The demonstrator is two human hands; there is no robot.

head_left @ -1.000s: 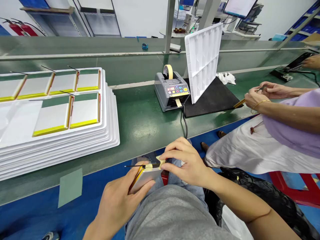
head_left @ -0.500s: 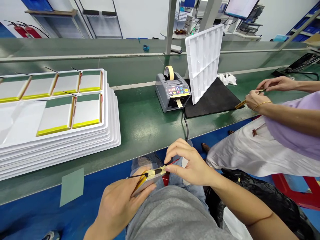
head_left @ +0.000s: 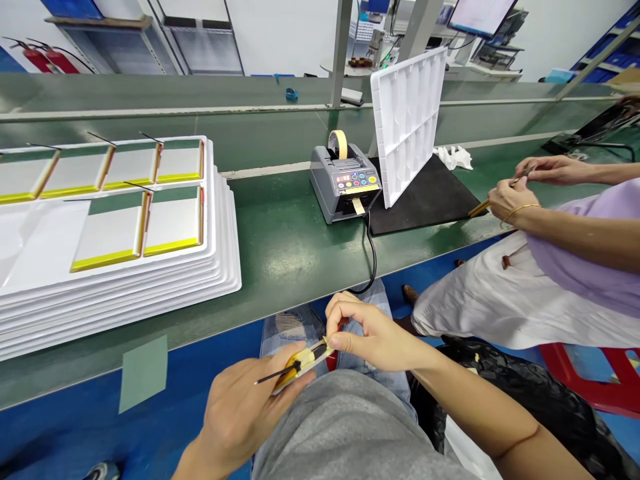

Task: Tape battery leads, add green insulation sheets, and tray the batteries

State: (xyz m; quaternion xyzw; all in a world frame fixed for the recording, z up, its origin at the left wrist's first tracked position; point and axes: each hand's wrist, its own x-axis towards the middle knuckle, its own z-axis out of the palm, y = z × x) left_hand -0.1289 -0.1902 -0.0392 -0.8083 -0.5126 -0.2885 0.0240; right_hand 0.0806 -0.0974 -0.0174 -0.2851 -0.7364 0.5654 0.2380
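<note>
Cell (head_left: 305,363): flat pouch battery, tilted, held above the lap between both hands; yellow tape (head_left: 305,359) around its body, thin black lead (head_left: 275,375) pointing out to the left.
Left hand (head_left: 247,410): clenched around the cell's lower end, fingers curled against its face.
Right hand (head_left: 373,340): grasping the cell's far end between thumb and fingertips.
Lap: ripped jeans (head_left: 287,320) under both hands, grey shirt (head_left: 350,427) nearest the camera.
Bench edge: green card (head_left: 143,373) on the blue front panel (head_left: 75,413), just below the green bench top (head_left: 285,260).
Left of bench: stack of white trays (head_left: 220,267), with six cells (head_left: 173,227) visible in the top tray, each edged in yellow and with a black lead.
Middle of bench: grey tape dispenser (head_left: 345,183) with a roll of pale yellow tape (head_left: 338,143), its black cable (head_left: 373,260) trailing toward the bench edge.
Behind dispenser: white tray (head_left: 407,120) propped upright on a black mat (head_left: 425,200), white gloves (head_left: 453,158) just beside the mat.
Right side: seated co-worker in a lilac top (head_left: 585,247), both hands (head_left: 513,200) pinching a small yellow-edged item over the bench, bangle (head_left: 520,210) on one wrist.
Far wall: two red fire extinguishers (head_left: 50,60).
</note>
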